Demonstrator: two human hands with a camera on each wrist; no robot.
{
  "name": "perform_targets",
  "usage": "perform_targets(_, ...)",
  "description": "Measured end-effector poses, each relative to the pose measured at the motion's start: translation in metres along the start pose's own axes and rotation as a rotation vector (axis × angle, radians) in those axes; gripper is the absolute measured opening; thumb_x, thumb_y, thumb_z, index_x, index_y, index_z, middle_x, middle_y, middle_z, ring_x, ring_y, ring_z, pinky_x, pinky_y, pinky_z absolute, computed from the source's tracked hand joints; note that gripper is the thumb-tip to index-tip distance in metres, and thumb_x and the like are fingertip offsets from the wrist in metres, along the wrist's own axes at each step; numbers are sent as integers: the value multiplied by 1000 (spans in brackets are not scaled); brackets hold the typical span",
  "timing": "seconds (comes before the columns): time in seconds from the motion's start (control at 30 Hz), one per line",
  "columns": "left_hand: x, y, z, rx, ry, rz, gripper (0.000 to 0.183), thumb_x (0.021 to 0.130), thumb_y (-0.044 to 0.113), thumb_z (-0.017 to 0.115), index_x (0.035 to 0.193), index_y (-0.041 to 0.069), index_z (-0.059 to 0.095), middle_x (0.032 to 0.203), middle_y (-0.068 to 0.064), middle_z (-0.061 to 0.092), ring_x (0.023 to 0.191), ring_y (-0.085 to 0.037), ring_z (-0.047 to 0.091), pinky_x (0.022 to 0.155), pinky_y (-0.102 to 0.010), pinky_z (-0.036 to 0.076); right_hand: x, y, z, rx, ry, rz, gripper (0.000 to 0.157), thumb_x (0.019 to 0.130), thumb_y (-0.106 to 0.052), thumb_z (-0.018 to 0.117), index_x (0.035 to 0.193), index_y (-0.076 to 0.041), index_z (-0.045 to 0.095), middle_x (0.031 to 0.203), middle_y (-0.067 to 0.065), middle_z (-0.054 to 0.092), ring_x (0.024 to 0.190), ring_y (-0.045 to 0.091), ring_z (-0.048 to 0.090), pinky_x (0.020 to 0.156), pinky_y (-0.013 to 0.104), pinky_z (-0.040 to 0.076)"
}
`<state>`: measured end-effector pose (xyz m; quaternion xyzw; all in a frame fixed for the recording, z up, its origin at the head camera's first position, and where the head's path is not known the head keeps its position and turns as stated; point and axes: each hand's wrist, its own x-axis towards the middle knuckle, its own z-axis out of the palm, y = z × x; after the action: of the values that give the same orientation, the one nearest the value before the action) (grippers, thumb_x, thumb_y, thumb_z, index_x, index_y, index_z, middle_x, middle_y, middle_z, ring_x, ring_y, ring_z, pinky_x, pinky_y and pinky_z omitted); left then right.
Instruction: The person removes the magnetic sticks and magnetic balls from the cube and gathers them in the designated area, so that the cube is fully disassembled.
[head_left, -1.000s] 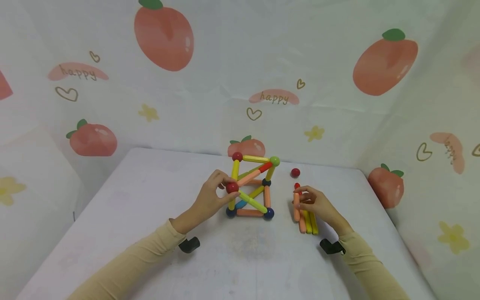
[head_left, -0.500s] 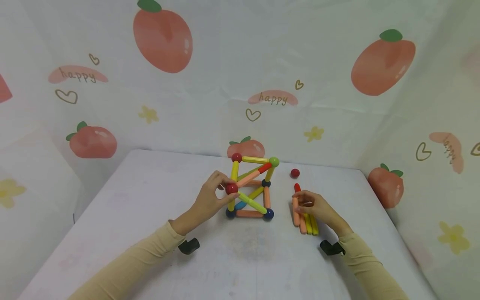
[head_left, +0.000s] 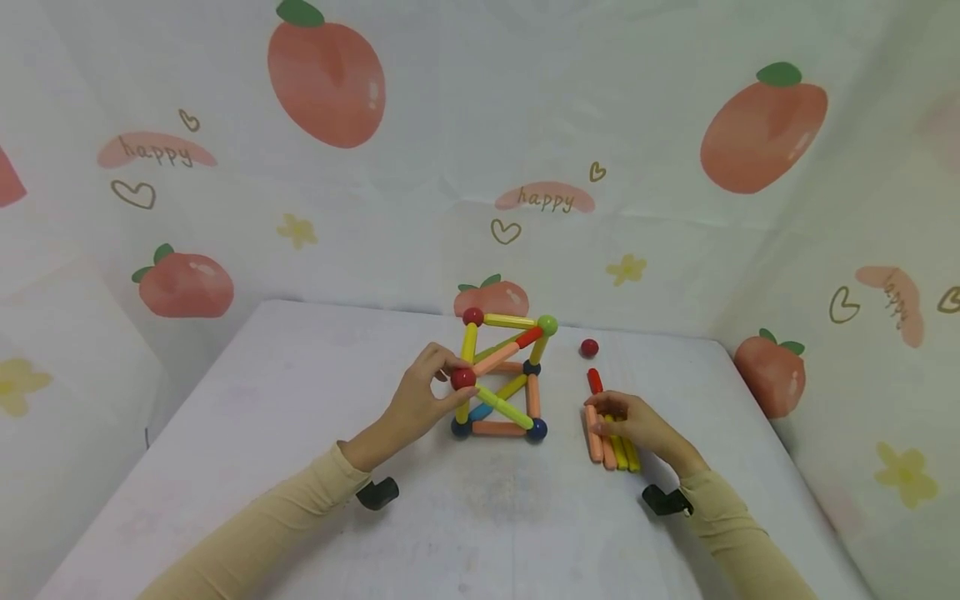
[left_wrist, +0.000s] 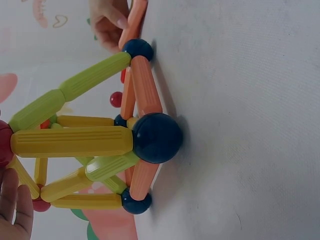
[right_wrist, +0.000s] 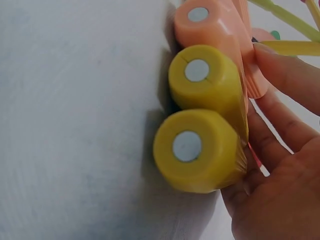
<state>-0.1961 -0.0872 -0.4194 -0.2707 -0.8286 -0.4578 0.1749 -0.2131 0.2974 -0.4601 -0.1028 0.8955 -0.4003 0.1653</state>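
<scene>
My left hand (head_left: 420, 392) pinches a red ball (head_left: 463, 378) at the near upper corner of a cube-like frame of magnetic rods and balls. Dark blue balls (left_wrist: 158, 138) form the frame's lower corners, joined by orange rods (head_left: 498, 428). Yellow and light green rods (left_wrist: 95, 76) make uprights and diagonals. To the right, my right hand (head_left: 630, 423) pinches an orange magnetic rod (head_left: 595, 442) between thumb and fingers. That rod lies alongside another orange rod (head_left: 610, 457) and two yellow rods (right_wrist: 200, 150), whose pale round end magnets show in the right wrist view.
A red rod (head_left: 595, 381) lies just beyond the right hand, partly covered by it in the left wrist view. Farther back sits a loose red ball (head_left: 589, 348). A printed cloth (head_left: 420, 167) hangs behind the white table (head_left: 300, 358).
My right hand has brought the orange rod down and nearer to me, beside the row of rods. The left hand keeps its pinch on the red ball.
</scene>
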Motion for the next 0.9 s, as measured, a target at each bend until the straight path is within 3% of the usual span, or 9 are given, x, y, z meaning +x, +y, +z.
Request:
perform_targets(0.63,0,0,0,7,6,7,31,83,20,81,105,10,63,102,-3,60,93,-12,57,79,-26,55,-4,2,-3,-50,-13,-43,43,90,-31,72,124,-7,62,121,12,63,106,24,52,96,37,43)
perform_targets(0.9,-1,1,0,15,14,12,31,82,18,82,105,9,63,102,-3,60,93,-13,57,78,-25,54,-4,2,-2,-37,-24,-17,42,88,-28,74,122,-7,63,118,10,62,106,24,50,94,35,43)
